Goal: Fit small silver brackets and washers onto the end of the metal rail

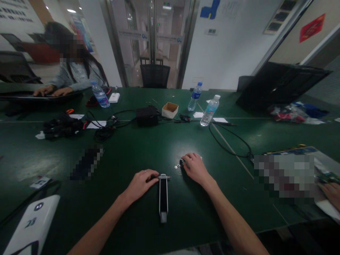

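My left hand (140, 182) is closed, thumb and fingers pinching the dark end of a slim metal rod (165, 177). That rod lies crosswise over the far end of a long, narrow black device with silver edges (163, 196), which ends in a grey block on the near side. To the right, my right hand (195, 168) rests on the table with its fingers curled down over small parts. Several small pale rings (175, 166) lie at its fingertips, beside a small black piece (181, 162). What sits under the fingers is hidden.
Two water bottles (210, 110) (195, 96), an open box (170, 110) and a black adapter (147, 115) with cables stand farther back on the green table (127, 148). A white case (33, 223) is at near left. A person (77, 71) sits at far left; another's hand (330, 193) is at right.
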Demonstrator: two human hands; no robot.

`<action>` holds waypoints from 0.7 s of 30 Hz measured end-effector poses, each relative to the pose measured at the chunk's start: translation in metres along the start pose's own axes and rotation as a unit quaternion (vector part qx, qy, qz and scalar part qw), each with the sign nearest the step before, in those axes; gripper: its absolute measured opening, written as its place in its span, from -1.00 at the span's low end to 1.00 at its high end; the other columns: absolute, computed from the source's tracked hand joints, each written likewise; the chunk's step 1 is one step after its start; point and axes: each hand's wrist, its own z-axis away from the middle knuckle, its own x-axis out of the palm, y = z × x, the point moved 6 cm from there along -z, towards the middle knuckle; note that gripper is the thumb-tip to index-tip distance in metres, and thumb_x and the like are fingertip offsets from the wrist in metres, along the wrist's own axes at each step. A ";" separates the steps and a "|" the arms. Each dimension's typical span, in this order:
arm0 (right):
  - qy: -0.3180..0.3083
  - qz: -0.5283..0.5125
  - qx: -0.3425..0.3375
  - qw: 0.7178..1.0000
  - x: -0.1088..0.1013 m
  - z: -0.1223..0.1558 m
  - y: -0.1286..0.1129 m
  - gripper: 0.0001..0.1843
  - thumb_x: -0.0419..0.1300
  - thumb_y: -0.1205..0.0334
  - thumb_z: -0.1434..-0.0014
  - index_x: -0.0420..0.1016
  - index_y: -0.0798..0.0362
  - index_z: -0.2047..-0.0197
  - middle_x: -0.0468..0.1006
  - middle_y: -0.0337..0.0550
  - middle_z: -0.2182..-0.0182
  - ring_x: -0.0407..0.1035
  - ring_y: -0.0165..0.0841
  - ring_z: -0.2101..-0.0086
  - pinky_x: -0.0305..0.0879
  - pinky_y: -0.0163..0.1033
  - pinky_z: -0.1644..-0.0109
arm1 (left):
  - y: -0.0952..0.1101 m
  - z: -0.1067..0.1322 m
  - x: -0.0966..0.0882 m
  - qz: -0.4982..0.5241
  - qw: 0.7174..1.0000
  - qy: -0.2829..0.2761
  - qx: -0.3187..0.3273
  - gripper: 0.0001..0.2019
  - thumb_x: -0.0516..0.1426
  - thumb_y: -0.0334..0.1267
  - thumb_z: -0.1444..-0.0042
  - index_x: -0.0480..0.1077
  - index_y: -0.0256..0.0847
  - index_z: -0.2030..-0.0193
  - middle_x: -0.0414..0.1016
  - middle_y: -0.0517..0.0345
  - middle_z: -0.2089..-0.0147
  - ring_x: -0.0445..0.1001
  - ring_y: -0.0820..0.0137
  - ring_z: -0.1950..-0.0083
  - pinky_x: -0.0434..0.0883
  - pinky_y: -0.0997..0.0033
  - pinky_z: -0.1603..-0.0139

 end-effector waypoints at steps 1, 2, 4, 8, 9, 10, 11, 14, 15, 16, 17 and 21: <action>0.001 -0.001 0.000 1.000 0.000 0.000 0.001 -0.72 0.04 0.34 -0.27 0.47 0.04 0.01 0.46 0.03 0.06 0.25 -0.14 0.03 0.20 -0.06 -0.01 | 0.000 0.000 0.000 0.002 1.000 0.001 0.004 -0.74 0.05 -0.19 -0.27 0.43 -0.17 -0.03 0.50 0.12 0.01 0.46 0.32 0.12 0.45 0.35 0.10; 0.002 -0.003 0.000 1.000 0.000 0.000 0.003 -0.72 0.03 0.35 -0.27 0.47 0.04 0.01 0.46 0.03 0.06 0.25 -0.14 0.03 0.20 -0.06 -0.01 | 0.000 0.000 0.001 0.003 1.000 0.002 0.007 -0.74 0.05 -0.20 -0.27 0.43 -0.16 -0.03 0.50 0.12 0.00 0.46 0.31 0.09 0.45 0.34 0.07; 0.001 -0.007 -0.002 1.000 -0.001 0.000 0.005 -0.72 0.03 0.35 -0.27 0.48 0.04 0.02 0.47 0.03 0.07 0.25 -0.15 0.04 0.20 -0.06 -0.01 | -0.001 0.000 0.001 0.005 1.000 0.004 0.014 -0.75 0.05 -0.20 -0.28 0.43 -0.15 -0.03 0.49 0.14 -0.01 0.45 0.31 0.07 0.45 0.33 0.05; -0.004 -0.020 -0.006 1.000 -0.005 0.000 0.006 -0.75 0.07 0.34 -0.26 0.50 0.06 0.05 0.48 0.01 0.11 0.26 -0.16 0.06 0.22 -0.08 0.02 | -0.003 0.001 0.001 0.000 1.000 0.005 0.017 -0.74 0.06 -0.18 -0.28 0.41 -0.14 -0.05 0.48 0.13 -0.02 0.45 0.33 0.11 0.45 0.35 0.09; -0.004 -0.027 -0.011 1.000 -0.006 0.000 0.005 -0.77 0.08 0.33 -0.26 0.51 0.06 0.07 0.48 0.00 0.13 0.26 -0.16 0.07 0.22 -0.09 0.03 | -0.004 0.001 0.001 -0.002 1.000 0.006 0.016 -0.74 0.06 -0.18 -0.28 0.41 -0.15 -0.05 0.48 0.12 -0.01 0.45 0.33 0.13 0.45 0.35 0.11; -0.004 -0.034 -0.018 0.999 -0.008 0.000 0.004 -0.78 0.10 0.31 -0.26 0.52 0.06 0.08 0.48 -0.01 0.14 0.26 -0.17 0.08 0.22 -0.10 0.04 | -0.004 0.002 0.001 -0.005 1.000 0.008 0.016 -0.73 0.06 -0.18 -0.28 0.41 -0.16 -0.05 0.47 0.12 -0.01 0.44 0.34 0.15 0.45 0.36 0.13; -0.004 -0.041 -0.026 0.999 -0.008 0.001 0.003 -0.79 0.11 0.29 -0.26 0.52 0.05 0.09 0.48 -0.02 0.16 0.27 -0.18 0.10 0.23 -0.10 0.05 | -0.004 0.002 0.000 -0.007 1.000 0.009 0.017 -0.73 0.07 -0.17 -0.28 0.41 -0.16 -0.06 0.47 0.11 -0.01 0.44 0.34 0.16 0.45 0.36 0.15; -0.008 -0.051 -0.051 0.997 -0.005 0.001 -0.002 -0.80 0.12 0.27 -0.26 0.53 0.03 0.10 0.48 -0.03 0.20 0.28 -0.21 0.13 0.23 -0.10 0.05 | -0.003 0.002 -0.002 -0.017 1.000 0.016 0.019 -0.71 0.07 -0.14 -0.27 0.40 -0.16 -0.07 0.46 0.10 0.00 0.44 0.33 0.18 0.45 0.38 0.21; -0.011 -0.050 -0.056 0.997 -0.002 0.001 -0.004 -0.80 0.11 0.28 -0.26 0.54 0.04 0.10 0.48 -0.03 0.21 0.28 -0.21 0.14 0.23 -0.09 0.04 | -0.003 0.002 -0.003 -0.020 0.999 0.019 0.021 -0.70 0.06 -0.13 -0.28 0.40 -0.16 -0.07 0.46 0.11 0.01 0.43 0.33 0.18 0.44 0.38 0.22; -0.016 -0.048 -0.059 0.997 0.001 0.000 -0.005 -0.80 0.11 0.29 -0.26 0.54 0.04 0.11 0.48 -0.04 0.21 0.28 -0.22 0.15 0.23 -0.09 0.03 | -0.003 0.002 -0.003 -0.022 0.999 0.022 0.023 -0.70 0.06 -0.13 -0.28 0.40 -0.15 -0.07 0.46 0.11 0.02 0.43 0.34 0.19 0.44 0.38 0.22; -0.020 -0.046 -0.060 0.997 0.003 0.000 -0.005 -0.80 0.11 0.30 -0.26 0.54 0.04 0.12 0.49 -0.04 0.22 0.28 -0.22 0.15 0.23 -0.10 0.03 | -0.002 0.002 -0.004 -0.023 0.999 0.025 0.025 -0.71 0.06 -0.12 -0.27 0.41 -0.15 -0.06 0.46 0.11 0.02 0.43 0.34 0.20 0.44 0.38 0.23; -0.027 -0.044 -0.052 0.997 0.007 -0.001 -0.006 -0.84 0.12 0.34 -0.24 0.52 0.06 0.18 0.49 -0.06 0.23 0.28 -0.22 0.16 0.23 -0.12 0.04 | -0.002 0.003 -0.006 -0.025 0.999 0.036 0.028 -0.70 0.07 -0.12 -0.26 0.41 -0.16 -0.05 0.47 0.09 0.04 0.43 0.34 0.22 0.44 0.39 0.25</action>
